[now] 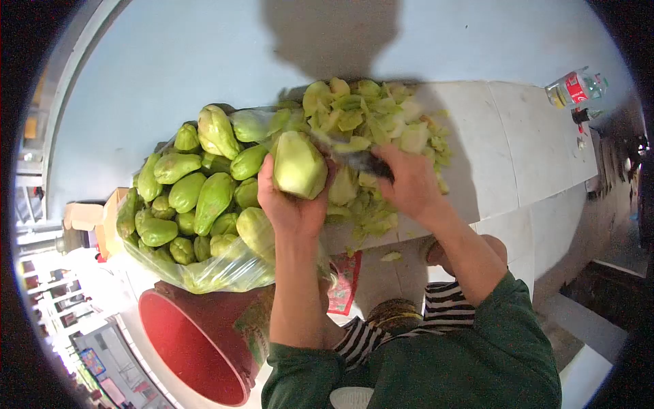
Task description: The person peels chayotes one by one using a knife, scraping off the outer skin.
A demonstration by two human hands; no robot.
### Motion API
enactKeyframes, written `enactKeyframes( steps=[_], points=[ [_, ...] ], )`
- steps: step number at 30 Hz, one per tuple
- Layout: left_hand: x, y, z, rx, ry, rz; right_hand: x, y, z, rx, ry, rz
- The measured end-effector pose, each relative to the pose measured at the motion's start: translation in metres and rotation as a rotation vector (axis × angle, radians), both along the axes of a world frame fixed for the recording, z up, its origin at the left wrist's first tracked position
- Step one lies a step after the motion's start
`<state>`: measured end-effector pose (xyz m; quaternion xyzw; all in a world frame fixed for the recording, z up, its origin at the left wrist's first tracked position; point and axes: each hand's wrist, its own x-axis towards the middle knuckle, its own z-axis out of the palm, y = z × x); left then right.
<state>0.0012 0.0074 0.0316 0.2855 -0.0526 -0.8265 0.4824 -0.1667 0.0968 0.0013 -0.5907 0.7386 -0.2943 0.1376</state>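
In the head view I see the left hand (294, 208) clamped round a pale-green, faceted, peeled fruit (298, 165) above the white-tiled desk (545, 150), the right hand (412, 183) gripping a blurred, dark-handled knife (373, 165). Thin, curling peelings (357, 119) lie heaped; furrowed, pear-shaped green fruits (187, 192) fill a clear plastic bag (211, 274).

A soft-edged shadow (332, 34) is cast on the smooth, pale-blue wall (177, 68). At left, the long white bars (53, 290) are washed out by strong glare; the right side is dim. The slim dark tool (369, 163) is blurred; edges are curved, corners blackened.
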Motion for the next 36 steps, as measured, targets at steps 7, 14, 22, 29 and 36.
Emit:
enactKeyframes(
  steps=[7, 14, 22, 29, 36],
  points=[
    [0.002, -0.003, -0.024, -0.152, 0.065, -0.147, 0.021, 0.006, 0.007, -0.509, 0.239, 0.356],
    [-0.005, -0.003, -0.028, -0.160, 0.146, -0.202, 0.023, 0.007, 0.007, -0.557, 0.324, 0.342],
    [-0.006, 0.005, -0.003, -0.108, -0.124, -0.021, 0.008, 0.010, 0.003, -0.287, 0.294, 0.247],
    [-0.006, 0.004, -0.002, -0.052, -0.182, 0.023, 0.009, 0.003, 0.004, -0.066, 0.090, 0.165],
    [0.007, 0.001, -0.014, -0.197, -0.072, -0.169, 0.008, 0.007, 0.009, -0.255, 0.029, 0.288]
  ],
)
